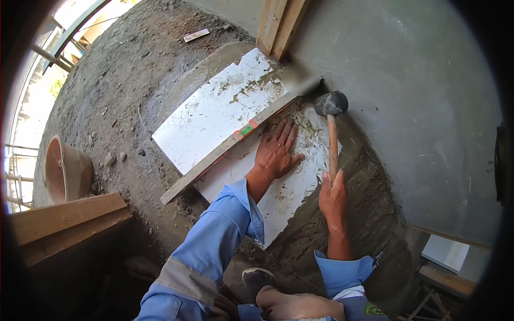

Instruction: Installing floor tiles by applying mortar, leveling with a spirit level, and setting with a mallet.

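My left hand (274, 152) lies flat with fingers spread on the nearer white tile (267, 206), which is smeared with mortar. My right hand (333, 195) is wrapped round the wooden handle of a rubber mallet (332, 104). The mallet's black head is over the tile's right edge, close to the wall; whether it touches cannot be told. A long spirit level (214, 155) with a green vial lies slanting across, between the nearer tile and a farther white tile (214, 115). Mud streaks cover the upper part of the farther tile.
Wet mortar (356, 179) surrounds the tiles, with rough rubble ground to the left. A grey plastered wall (423, 91) bounds the right side. Timber posts (281, 24) stand at the far end. A bucket (72, 171) and wooden boards (69, 222) are at the left; another tile (445, 252) lies lower right.
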### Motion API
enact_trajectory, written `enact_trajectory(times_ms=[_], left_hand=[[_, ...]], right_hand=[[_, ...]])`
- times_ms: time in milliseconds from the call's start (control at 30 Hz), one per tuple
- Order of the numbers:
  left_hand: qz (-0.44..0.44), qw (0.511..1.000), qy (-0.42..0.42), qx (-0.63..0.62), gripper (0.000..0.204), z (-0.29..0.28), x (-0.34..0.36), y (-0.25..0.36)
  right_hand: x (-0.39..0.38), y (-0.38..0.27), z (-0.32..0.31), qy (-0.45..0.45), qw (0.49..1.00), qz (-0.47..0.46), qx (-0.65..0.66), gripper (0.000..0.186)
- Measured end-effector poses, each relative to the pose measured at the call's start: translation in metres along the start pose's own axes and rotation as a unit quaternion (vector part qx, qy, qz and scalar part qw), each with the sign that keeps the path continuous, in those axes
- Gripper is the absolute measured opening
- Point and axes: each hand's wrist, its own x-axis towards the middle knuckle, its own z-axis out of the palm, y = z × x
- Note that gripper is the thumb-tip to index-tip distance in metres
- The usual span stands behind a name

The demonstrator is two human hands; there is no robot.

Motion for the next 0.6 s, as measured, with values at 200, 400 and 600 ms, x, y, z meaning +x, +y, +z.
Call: enact_trajectory(times_ms=[200,400,600], left_hand=[[0.030,0.999,0.016,-0.010,0.086,-0.001,-0.002,-0.009],[0.025,0.994,-0.051,-0.090,0.078,-0.030,-0.011,-0.016],[0.033,0.992,0.110,0.060,0.060,-0.108,-0.076,-0.046]], right_hand=[[-0.010,0.003,0.014,0.027,0.997,-0.042,0.052,0.058],[0.004,0.009,0.017,0.004,0.999,-0.038,0.016,0.057],[-0.001,0.008,0.019,-0.002,0.999,0.005,0.036,0.056]])
